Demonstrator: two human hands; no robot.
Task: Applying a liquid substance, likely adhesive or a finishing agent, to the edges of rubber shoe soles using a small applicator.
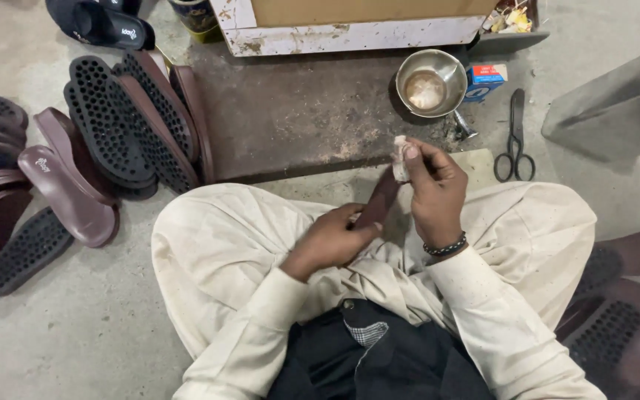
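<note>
Over the lap, the left hand [331,241] grips the lower end of a dark brown strap [378,201]. Just above it the right hand [432,189] pinches a small pale rag [400,158] against the strap's top. Beyond the right hand sits a steel bowl [430,83] (brownish inside), a small blue-and-red box [484,78] just right of it, black scissors [515,141] nearby.

The person wears a loose cream cotton tunic with long sleeves [483,311] and matching baggy trousers [216,230], under a dark navy vest with a checked pocket lining [368,335]. Just below the right hand [435,192], a dark beaded bracelet [446,248] circles the wrist.
</note>
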